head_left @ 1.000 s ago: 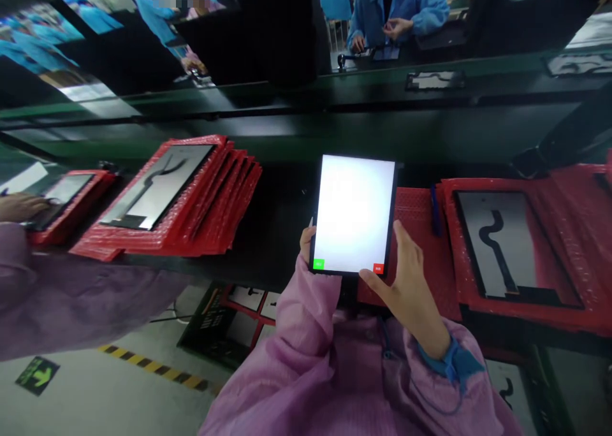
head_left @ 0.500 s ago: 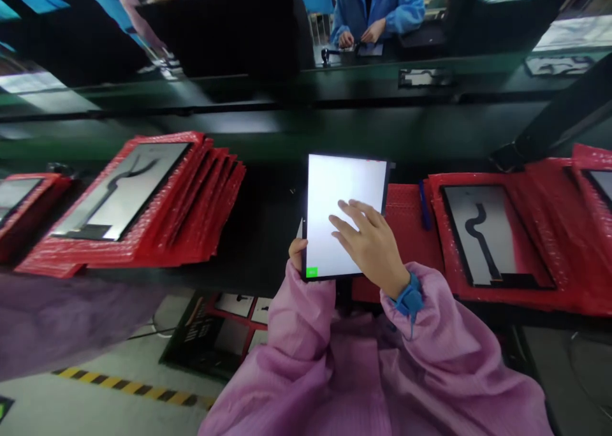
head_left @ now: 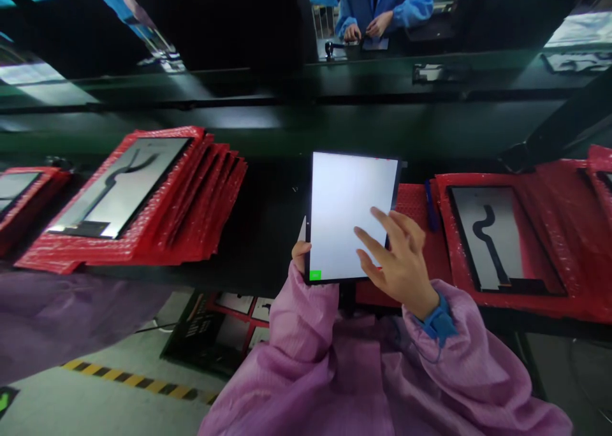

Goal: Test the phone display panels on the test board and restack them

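A lit tablet screen (head_left: 349,200), white with a small green patch in its lower left corner, is tilted up in front of me. My left hand (head_left: 301,255) grips its lower left edge; the thumb shows at the side and the other fingers are hidden behind. Over the lower right part of the screen is my right hand (head_left: 399,261), fingers spread, with a blue wrist strap (head_left: 440,316) at the cuff. Whether its fingertips touch the glass I cannot tell. Behind the screen's right edge lies a red bubble-wrap sleeve (head_left: 415,203).
On the left rises a stack of red bubble sleeves (head_left: 201,213) topped by a display panel (head_left: 125,184). Another panel (head_left: 497,232) lies on red sleeves at right, beside a blue pen (head_left: 431,208). Across the bench a person in blue (head_left: 382,9) works. Below stands a black crate (head_left: 191,337).
My right hand has moved right and slightly down across the screen, its fingers still spread. The left hand keeps its hold on the tablet screen. The view has shifted slightly.
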Demonstrator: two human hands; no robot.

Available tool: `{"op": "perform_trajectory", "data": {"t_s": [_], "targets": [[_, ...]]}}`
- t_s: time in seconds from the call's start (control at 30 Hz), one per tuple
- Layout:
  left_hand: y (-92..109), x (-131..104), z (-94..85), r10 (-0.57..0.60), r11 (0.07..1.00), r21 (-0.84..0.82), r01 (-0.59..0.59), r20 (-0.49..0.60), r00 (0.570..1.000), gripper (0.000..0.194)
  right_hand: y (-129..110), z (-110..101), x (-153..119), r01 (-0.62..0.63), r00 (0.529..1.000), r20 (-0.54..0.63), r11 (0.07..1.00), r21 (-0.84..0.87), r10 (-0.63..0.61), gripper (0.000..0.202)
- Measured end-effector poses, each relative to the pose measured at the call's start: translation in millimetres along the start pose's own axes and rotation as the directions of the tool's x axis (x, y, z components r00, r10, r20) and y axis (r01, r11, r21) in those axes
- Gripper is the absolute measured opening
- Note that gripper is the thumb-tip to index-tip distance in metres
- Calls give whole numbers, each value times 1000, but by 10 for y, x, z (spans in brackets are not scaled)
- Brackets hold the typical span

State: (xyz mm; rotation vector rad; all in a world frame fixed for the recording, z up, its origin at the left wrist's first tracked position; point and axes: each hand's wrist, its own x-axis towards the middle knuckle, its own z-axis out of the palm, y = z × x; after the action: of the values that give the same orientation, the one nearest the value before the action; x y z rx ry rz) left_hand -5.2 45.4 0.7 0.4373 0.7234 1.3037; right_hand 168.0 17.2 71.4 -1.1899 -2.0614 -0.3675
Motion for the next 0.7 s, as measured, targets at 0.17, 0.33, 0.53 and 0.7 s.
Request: {"op": "perform_trajectory", "data": {"t_s": [0.17, 0.33, 0.53, 0.7], "targets": [[77, -59, 44, -55, 998, -3, 55, 5, 998, 64, 425, -227, 424, -306, 951, 35, 952, -7, 306, 44], [137, -101, 80, -124, 992, 16, 125, -24, 992, 66, 815, -185, 792, -375, 910, 173, 926, -43, 377, 31], [85, -132, 125, -75, 996, -46, 75, 3, 997, 64, 686, -314, 866, -397, 879, 203, 898, -191, 432, 22], [56, -84, 123, -68, 996, -60, 67, -25, 997, 60, 526, -591, 916, -142, 922, 363, 990, -19, 139, 22]]}}
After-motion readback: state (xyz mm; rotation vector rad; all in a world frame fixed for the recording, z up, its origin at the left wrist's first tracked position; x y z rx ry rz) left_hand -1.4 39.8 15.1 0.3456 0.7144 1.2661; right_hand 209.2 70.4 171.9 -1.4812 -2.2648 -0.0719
